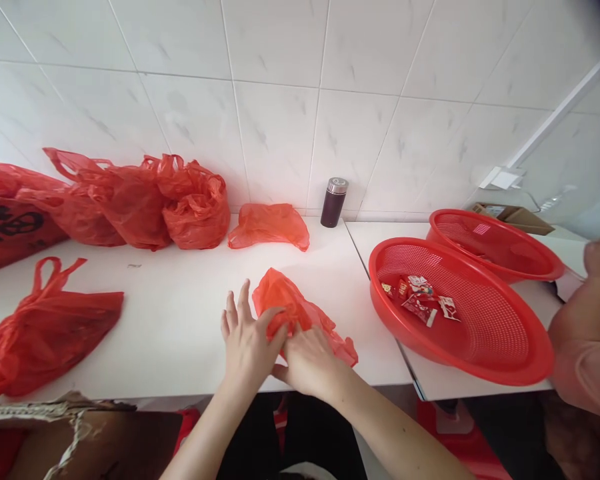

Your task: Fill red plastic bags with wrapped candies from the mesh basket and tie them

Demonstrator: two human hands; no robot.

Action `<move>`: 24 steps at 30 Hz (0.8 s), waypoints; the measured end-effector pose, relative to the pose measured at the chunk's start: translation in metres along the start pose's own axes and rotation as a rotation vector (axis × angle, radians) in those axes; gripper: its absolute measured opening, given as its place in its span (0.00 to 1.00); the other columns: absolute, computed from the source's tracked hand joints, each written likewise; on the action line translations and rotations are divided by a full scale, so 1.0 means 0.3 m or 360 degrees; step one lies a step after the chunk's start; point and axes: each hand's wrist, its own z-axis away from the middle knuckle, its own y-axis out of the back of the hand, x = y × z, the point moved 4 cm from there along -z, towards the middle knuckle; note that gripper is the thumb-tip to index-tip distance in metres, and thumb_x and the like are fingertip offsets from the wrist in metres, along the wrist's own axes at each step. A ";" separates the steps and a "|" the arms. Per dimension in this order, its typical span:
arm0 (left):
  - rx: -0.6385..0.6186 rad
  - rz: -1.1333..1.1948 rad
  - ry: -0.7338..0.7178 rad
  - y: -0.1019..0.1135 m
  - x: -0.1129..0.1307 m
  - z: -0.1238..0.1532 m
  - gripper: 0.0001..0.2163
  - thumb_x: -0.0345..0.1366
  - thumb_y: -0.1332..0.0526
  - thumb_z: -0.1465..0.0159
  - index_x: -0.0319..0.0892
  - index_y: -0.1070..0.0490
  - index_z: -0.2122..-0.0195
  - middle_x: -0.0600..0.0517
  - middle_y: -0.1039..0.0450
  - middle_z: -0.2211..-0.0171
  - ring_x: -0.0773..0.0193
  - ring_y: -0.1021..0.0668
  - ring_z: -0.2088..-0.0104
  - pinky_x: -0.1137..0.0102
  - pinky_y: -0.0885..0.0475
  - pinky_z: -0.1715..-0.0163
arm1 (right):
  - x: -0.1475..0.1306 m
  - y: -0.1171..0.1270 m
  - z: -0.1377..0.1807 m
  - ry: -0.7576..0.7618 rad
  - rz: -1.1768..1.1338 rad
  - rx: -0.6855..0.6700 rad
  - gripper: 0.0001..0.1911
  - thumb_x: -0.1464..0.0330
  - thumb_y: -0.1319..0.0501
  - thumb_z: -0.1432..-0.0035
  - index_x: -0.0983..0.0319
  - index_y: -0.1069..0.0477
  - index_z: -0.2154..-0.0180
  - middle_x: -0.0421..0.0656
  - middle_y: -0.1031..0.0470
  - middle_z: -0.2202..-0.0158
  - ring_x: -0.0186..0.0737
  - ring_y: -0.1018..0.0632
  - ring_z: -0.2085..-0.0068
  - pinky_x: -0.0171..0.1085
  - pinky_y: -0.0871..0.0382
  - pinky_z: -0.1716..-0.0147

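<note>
A thin red plastic bag [313, 317] lies crumpled on the white table in front of me, under both hands. My left hand [250, 343] has its thumb and index finger closed on a fold of the bag, while its other fingers spread upward. Close beside it, my right hand [313, 360] reaches into the gathered plastic with its fingers bent. Its fingertips are partly hidden by the bag. Behind, near the wall, rests a flat red plastic bag [270, 225].
Several filled red bags [195, 207] line the wall at left; a tied red bag [55, 333] lies nearer. A dark flask [334, 203] stands by the wall. At right are a red basket [500, 320] with small packets [420, 300], a second basket [535, 253] and another person's arm [590, 333].
</note>
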 end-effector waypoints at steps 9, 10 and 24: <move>-0.0346 -0.0036 0.0393 -0.030 -0.418 -0.076 0.23 0.25 0.53 0.41 0.44 0.25 0.52 0.47 0.25 0.52 0.53 0.23 0.55 0.63 0.29 0.58 | 0.201 0.041 -0.019 -0.0147 -0.0128 0.0107 0.20 0.62 0.54 0.33 0.59 0.29 0.50 0.50 0.22 0.58 0.50 0.23 0.56 0.44 0.34 0.61; -0.0335 -0.0049 0.0411 -0.005 -0.425 -0.071 0.23 0.25 0.53 0.41 0.44 0.25 0.51 0.47 0.25 0.52 0.52 0.23 0.56 0.63 0.29 0.59 | 0.216 0.048 -0.028 -0.0160 -0.0120 0.0140 0.19 0.66 0.53 0.34 0.60 0.30 0.48 0.49 0.21 0.61 0.49 0.22 0.58 0.43 0.34 0.61; -0.0661 -0.0376 -0.0314 -0.155 -0.064 -0.049 0.20 0.33 0.49 0.35 0.40 0.35 0.41 0.39 0.33 0.43 0.43 0.31 0.44 0.50 0.37 0.47 | 0.143 0.011 -0.093 -0.0107 0.0297 0.0044 0.14 0.68 0.36 0.48 0.62 0.25 0.58 0.50 0.21 0.66 0.51 0.21 0.62 0.42 0.33 0.64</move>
